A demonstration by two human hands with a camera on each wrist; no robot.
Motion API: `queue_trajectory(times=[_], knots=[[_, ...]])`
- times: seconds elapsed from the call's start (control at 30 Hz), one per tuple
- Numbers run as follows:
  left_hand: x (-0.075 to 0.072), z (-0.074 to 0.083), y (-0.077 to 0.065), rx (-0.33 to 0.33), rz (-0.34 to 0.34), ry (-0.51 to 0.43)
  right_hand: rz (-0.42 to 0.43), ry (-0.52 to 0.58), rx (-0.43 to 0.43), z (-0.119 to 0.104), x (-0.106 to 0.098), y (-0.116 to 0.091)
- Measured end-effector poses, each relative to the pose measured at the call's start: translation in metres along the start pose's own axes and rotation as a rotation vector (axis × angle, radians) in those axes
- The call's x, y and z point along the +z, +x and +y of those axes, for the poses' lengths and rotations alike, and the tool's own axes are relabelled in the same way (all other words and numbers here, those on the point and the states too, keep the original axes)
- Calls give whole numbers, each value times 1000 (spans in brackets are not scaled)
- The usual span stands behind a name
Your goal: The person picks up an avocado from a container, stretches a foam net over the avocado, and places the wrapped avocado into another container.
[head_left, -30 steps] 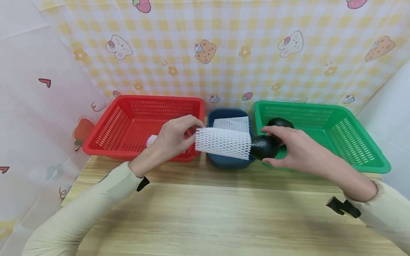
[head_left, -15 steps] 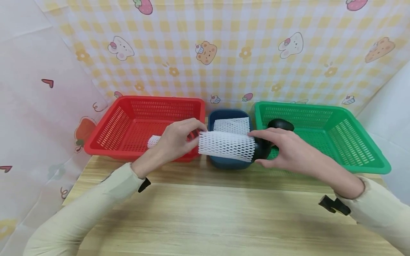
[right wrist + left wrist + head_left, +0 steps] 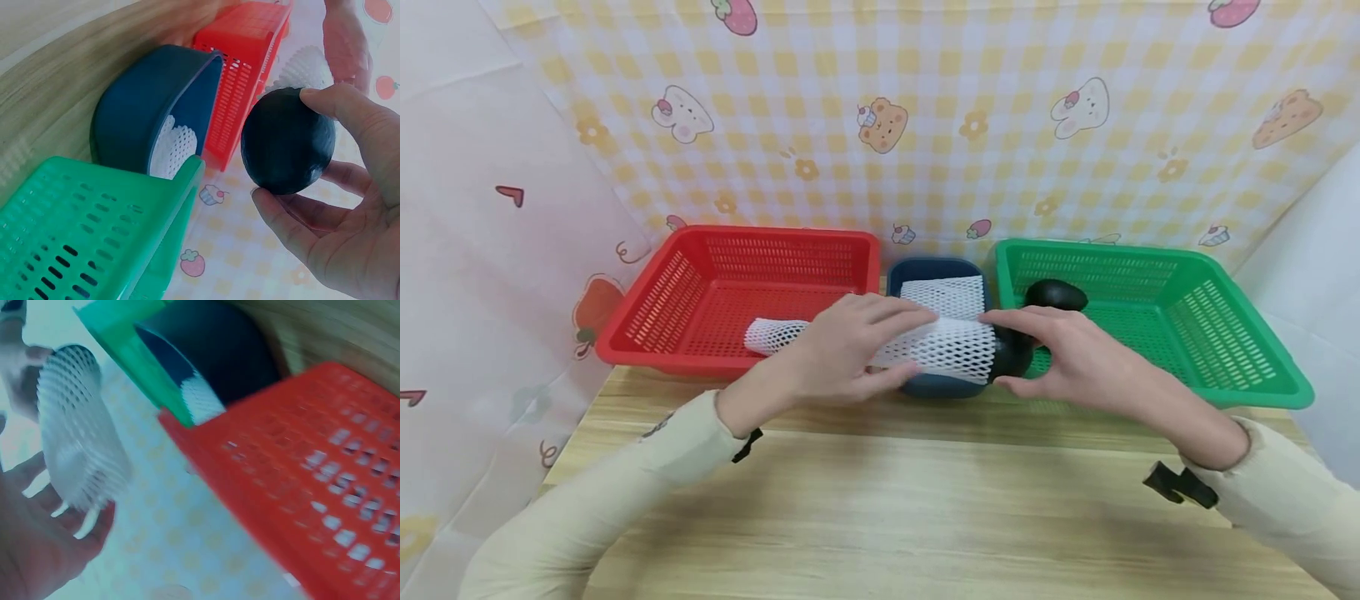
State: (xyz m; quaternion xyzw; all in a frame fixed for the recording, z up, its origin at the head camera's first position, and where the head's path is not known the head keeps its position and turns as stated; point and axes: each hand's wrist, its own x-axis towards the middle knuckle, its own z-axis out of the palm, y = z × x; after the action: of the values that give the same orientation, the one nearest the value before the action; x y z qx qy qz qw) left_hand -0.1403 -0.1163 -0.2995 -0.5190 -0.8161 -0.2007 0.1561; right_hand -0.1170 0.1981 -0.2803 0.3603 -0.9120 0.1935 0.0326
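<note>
A white foam fruit net (image 3: 961,348) lies level above the blue bin, with one end around a glossy black avocado (image 3: 1013,357). My right hand (image 3: 1093,357) grips the avocado's bare rounded end between thumb and fingers, as the right wrist view also shows. From the other side, my left hand (image 3: 846,350) holds the net, its thumb and fingers on opposite sides of the sleeve. In the left wrist view, the net's near end rests against the left fingers (image 3: 94,531). How far the avocado reaches inside the net is hidden.
The red basket (image 3: 625,333) on the left holds a netted item (image 3: 771,333). More foam nets (image 3: 940,293) lie in the dark blue bin (image 3: 936,268) in the middle. Another black avocado (image 3: 1055,294) sits in the green basket (image 3: 1262,375) on the right.
The right hand has moved left, and the avocado's bare part outside the net looks smaller. The left hand has shifted right from the net's far end to further along the sleeve.
</note>
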Motion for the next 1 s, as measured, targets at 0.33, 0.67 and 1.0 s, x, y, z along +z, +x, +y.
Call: queue_trajectory(times=[0.33,0.67,1.0], knots=[[17,19,24,14,-162,135,-57,133,40,-6,7,4],[22,20,27,14,-101,147,-72,272,109,-7,10,2],[15,12,25,0,-39,97,4,293,-9,0,12,0]])
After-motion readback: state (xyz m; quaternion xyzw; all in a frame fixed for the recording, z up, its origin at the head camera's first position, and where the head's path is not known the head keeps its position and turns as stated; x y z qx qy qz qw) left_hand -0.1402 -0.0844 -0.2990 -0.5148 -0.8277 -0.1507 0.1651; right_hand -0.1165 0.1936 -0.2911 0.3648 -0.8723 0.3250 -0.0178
